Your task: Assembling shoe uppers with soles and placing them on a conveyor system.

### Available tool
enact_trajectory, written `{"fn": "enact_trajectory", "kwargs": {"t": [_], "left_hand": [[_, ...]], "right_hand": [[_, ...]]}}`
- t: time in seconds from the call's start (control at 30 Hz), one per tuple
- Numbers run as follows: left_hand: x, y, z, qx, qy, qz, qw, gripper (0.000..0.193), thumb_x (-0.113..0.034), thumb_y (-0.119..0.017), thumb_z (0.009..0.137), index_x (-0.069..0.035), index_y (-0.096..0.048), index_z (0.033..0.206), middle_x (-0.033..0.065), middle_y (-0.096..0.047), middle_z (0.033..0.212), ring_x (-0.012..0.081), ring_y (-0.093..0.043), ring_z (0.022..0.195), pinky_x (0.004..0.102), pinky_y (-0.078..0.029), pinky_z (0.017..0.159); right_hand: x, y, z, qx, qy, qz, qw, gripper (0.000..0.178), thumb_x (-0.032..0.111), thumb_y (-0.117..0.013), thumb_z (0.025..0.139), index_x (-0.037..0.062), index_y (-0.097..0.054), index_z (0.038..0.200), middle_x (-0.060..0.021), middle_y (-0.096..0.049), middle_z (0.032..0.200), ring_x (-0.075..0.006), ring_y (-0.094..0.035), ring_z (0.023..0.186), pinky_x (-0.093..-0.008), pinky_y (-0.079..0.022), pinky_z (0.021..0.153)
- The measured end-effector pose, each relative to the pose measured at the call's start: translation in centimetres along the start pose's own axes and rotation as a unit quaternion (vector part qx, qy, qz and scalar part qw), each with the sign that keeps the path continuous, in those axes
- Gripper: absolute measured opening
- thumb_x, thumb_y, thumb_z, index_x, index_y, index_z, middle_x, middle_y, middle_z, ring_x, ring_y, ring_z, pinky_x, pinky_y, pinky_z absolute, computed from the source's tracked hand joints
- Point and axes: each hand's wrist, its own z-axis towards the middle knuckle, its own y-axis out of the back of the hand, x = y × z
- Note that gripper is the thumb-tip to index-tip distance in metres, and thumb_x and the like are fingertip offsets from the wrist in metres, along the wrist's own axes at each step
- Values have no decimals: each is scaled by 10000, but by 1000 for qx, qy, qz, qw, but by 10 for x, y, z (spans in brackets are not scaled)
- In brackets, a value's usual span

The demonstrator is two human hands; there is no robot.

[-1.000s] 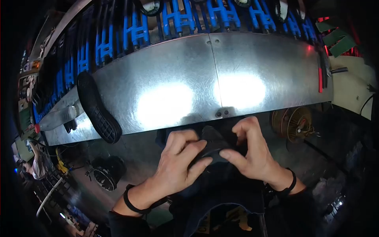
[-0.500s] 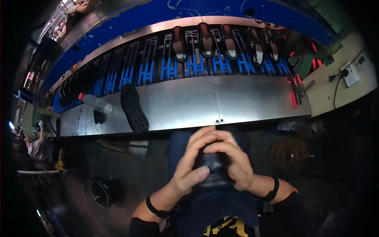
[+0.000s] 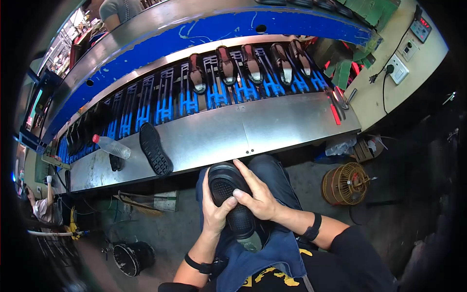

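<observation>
Over my lap a black shoe (image 3: 241,221) is held with its dotted sole (image 3: 223,182) facing up. Its far end lies near the table's front edge, and a grey patch shows at the end toward me. My left hand (image 3: 215,209) closes on the left side, its thumb across the sole. On the other side, my right hand (image 3: 258,197) grips the shoe with the thumb pressed on the sole and fingers stretched along the edge. A loose black shoe sole (image 3: 156,151) lies on the metal table (image 3: 209,136), tread up, touched by neither hand.
A red-capped clear bottle (image 3: 114,147) lies left of the loose sole. Several shoes (image 3: 226,68) rest on a blue-slatted rack (image 3: 189,100) behind the table. Tools (image 3: 338,104) lie at the right end. On the floor are a bucket (image 3: 131,258) and a round wicker cage (image 3: 345,185).
My hands, earlier wrapped over the dark shoe with fingers overlapping, now hold it at its two sides with thumbs on the sole. The sole has come into sight. The view has shifted.
</observation>
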Motion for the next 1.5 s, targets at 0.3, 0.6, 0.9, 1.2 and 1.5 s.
{"fn": "enact_trajectory", "kwargs": {"t": [0.3,0.6,0.9,1.2,1.5], "left_hand": [[24,-21,-3,-195,280,-259,904,858,-744,-345,956,-13,-497,1377,210,-601,1280,353,-611,1170,491,-522,997],[86,-50,9,301,-206,254,896,901,-367,-892,700,37,-447,1371,254,-547,1315,410,-605,1146,447,-507,961],[82,23,166,-15,139,13,990,745,-314,-859,777,28,-483,1321,121,-627,1170,213,-624,1038,370,-511,934],[116,362,443,-180,-81,645,739,528,-363,-675,890,-17,-602,1283,180,-662,1241,406,-637,1094,468,-515,927],[66,200,373,-8,6,682,731,711,-237,-797,769,-36,-484,1376,280,-421,1405,442,-502,1266,491,-483,1020]], "right_hand": [[-1,85,-93,-9,1,-113,994,566,354,-502,1014,-37,-462,1422,-246,-465,1434,-376,-501,1313,-402,-400,1096],[-48,125,-61,-176,-61,-117,976,474,264,-359,1034,-67,-697,1019,-220,-667,1137,-327,-642,1059,-385,-474,960],[-131,134,199,-43,-235,192,952,745,633,-308,1034,69,-413,1510,-141,-468,1473,-247,-480,1321,-427,-420,1061],[-209,-37,469,28,-24,-365,930,544,430,-723,851,66,-638,1245,-155,-632,1266,-370,-573,1189,-478,-440,1027],[-144,107,344,66,-221,260,938,793,281,-674,850,-51,-344,1490,-204,-520,1377,-288,-575,1226,-389,-555,917]]}}
